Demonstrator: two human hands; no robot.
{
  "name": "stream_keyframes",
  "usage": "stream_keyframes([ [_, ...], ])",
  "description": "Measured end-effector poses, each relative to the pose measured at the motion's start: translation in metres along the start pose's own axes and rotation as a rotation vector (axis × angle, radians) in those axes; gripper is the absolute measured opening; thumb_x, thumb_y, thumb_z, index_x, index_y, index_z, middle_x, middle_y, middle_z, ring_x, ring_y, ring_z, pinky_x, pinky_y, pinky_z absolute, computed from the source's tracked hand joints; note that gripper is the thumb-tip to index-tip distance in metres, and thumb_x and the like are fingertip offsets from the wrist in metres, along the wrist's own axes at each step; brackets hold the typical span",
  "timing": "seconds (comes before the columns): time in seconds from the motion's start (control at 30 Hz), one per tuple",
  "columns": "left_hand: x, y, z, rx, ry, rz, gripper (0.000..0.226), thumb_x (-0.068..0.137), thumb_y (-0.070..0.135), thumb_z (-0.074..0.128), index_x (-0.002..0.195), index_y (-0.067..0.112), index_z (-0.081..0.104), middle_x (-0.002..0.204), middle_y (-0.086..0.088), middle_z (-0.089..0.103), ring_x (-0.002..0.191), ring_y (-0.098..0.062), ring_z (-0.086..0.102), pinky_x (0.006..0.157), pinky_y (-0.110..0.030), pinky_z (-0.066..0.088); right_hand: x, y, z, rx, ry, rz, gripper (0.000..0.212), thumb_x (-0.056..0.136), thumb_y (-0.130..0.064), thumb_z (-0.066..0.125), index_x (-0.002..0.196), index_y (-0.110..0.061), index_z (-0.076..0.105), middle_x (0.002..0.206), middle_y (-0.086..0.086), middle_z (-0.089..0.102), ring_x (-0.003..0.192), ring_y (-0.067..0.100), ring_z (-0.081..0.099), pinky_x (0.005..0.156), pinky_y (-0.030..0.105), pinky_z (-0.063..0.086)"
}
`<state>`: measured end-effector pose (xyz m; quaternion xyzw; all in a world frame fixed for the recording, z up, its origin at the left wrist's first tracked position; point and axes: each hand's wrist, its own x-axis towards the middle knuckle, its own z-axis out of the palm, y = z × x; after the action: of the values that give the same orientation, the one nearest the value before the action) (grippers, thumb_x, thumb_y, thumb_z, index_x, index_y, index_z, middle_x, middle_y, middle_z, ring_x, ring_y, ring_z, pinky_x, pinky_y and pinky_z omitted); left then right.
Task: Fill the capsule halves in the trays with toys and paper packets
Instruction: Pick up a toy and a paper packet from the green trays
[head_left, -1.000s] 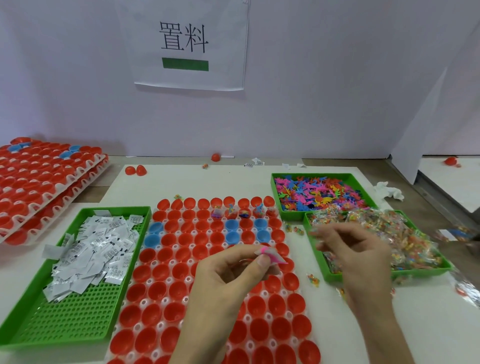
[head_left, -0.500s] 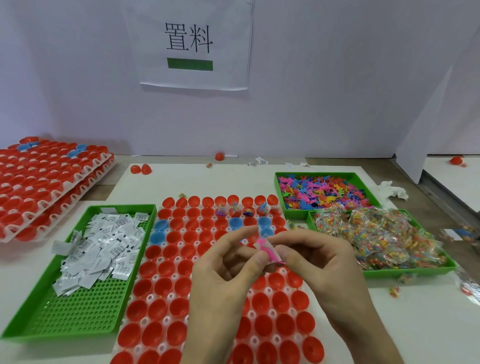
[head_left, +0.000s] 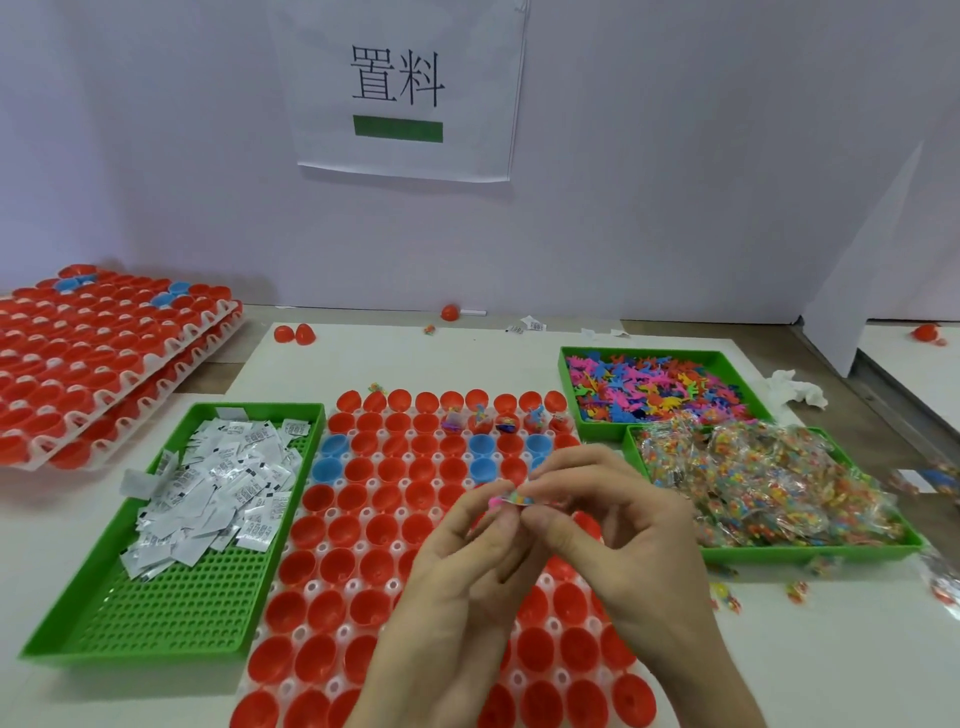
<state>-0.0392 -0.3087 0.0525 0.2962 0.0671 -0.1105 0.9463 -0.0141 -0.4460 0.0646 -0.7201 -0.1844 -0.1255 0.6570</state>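
A white tray (head_left: 311, 590) of red and a few blue capsule halves lies in front of me. Several halves in its second row hold small toys (head_left: 505, 422). Above the tray's middle, my left hand (head_left: 457, 566) and my right hand (head_left: 618, 530) meet fingertip to fingertip and together pinch a small pink toy packet (head_left: 511, 500). A green tray with white paper packets (head_left: 218, 478) sits on the left. On the right stand a green tray of colourful flat toys (head_left: 660, 387) and one of clear bead bags (head_left: 769, 488).
Two stacked trays of red capsule halves (head_left: 98, 358) lie at the far left. Loose red halves (head_left: 295, 333) and scraps sit near the back wall. Small toy bits (head_left: 727, 600) are scattered on the table right of my hands. A crumpled tissue (head_left: 797, 392) lies at the right.
My right hand came from the bead-bag tray over to my left hand and now pinches the pink packet together with it. The view shifted slightly.
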Motion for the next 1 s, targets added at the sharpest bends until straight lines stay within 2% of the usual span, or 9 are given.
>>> stream_keyframes([
  [0.1,0.002,-0.003,-0.005,-0.069,0.008,0.002,0.048,0.046,0.012,0.101,0.088,0.005,0.079,0.104,-0.021,0.074,0.094,-0.028,0.075,0.073,-0.032,0.061,0.002,0.001,0.006,-0.027,0.005,-0.043,0.017,0.078,-0.007,0.079,0.087,-0.022,0.079,0.090,-0.004,0.075,0.091,0.020,0.070,0.082,0.029,0.054],
  [0.17,0.002,0.002,-0.007,0.079,0.027,0.084,0.049,0.045,0.023,0.102,0.086,0.010,0.079,0.100,-0.015,0.075,0.092,-0.023,0.075,0.073,-0.028,0.060,0.006,-0.002,0.007,-0.049,-0.005,-0.052,0.015,0.078,-0.011,0.078,0.087,-0.023,0.079,0.087,-0.004,0.075,0.088,0.019,0.071,0.081,0.028,0.054],
  [0.27,0.000,0.020,-0.012,0.449,0.083,0.238,0.031,0.060,0.032,0.094,0.086,0.022,0.079,0.095,-0.004,0.076,0.089,-0.015,0.072,0.072,-0.023,0.057,0.019,-0.007,0.012,-0.123,-0.063,-0.057,0.012,0.079,-0.015,0.081,0.086,-0.024,0.079,0.085,-0.010,0.075,0.086,0.013,0.072,0.079,0.022,0.054],
  [0.37,0.001,0.053,-0.033,0.978,0.219,0.402,0.019,0.073,0.033,0.081,0.091,0.035,0.076,0.095,0.008,0.076,0.087,-0.007,0.071,0.070,-0.021,0.057,0.044,-0.004,0.021,-0.217,-0.070,-0.036,0.009,0.079,-0.021,0.083,0.082,-0.028,0.079,0.082,-0.018,0.075,0.081,0.005,0.070,0.073,0.011,0.049],
  [0.5,0.014,0.103,-0.090,1.432,0.539,0.587,0.021,0.089,0.018,0.073,0.097,0.038,0.071,0.102,0.018,0.070,0.089,0.001,0.064,0.079,-0.030,0.050,0.095,0.026,0.040,-0.404,-0.058,0.026,0.004,0.078,-0.024,0.083,0.078,-0.024,0.079,0.074,-0.019,0.072,0.072,0.004,0.065,0.071,0.019,0.052],
  [0.57,0.020,0.119,-0.118,1.522,0.632,0.499,0.020,0.091,0.014,0.070,0.103,0.030,0.071,0.112,0.008,0.069,0.093,-0.008,0.062,0.084,-0.037,0.049,0.116,0.044,0.054,-0.524,-0.129,0.033,0.004,0.081,-0.027,0.080,0.078,-0.026,0.078,0.074,-0.021,0.070,0.073,0.004,0.064,0.084,0.031,0.052],
  [0.67,0.027,0.125,-0.143,1.590,0.658,0.377,0.018,0.091,0.013,0.071,0.106,0.023,0.072,0.111,-0.003,0.066,0.096,-0.018,0.062,0.084,-0.035,0.048,0.138,0.067,0.074,-0.764,-0.270,-0.012,0.008,0.087,-0.030,0.072,0.081,-0.030,0.078,0.081,-0.020,0.072,0.082,0.003,0.061,0.102,0.043,0.039],
  [0.87,0.031,0.122,-0.148,1.683,0.625,0.352,0.029,0.081,0.034,0.081,0.107,0.024,0.072,0.097,0.011,0.050,0.096,-0.015,0.054,0.085,-0.035,0.046,0.154,0.090,0.091,-0.993,-0.422,-0.038,0.014,0.088,-0.021,0.066,0.086,-0.027,0.079,0.088,-0.013,0.075,0.092,0.009,0.062,0.104,0.038,0.029],
  [1.0,0.031,0.119,-0.150,1.677,0.659,0.382,0.022,0.084,0.028,0.079,0.104,0.024,0.074,0.092,0.013,0.050,0.092,-0.014,0.054,0.081,-0.034,0.044,0.156,0.097,0.097,-1.059,-0.485,-0.047,0.012,0.088,-0.022,0.067,0.087,-0.026,0.079,0.079,-0.014,0.069,0.090,0.011,0.058,0.104,0.037,0.027],
])
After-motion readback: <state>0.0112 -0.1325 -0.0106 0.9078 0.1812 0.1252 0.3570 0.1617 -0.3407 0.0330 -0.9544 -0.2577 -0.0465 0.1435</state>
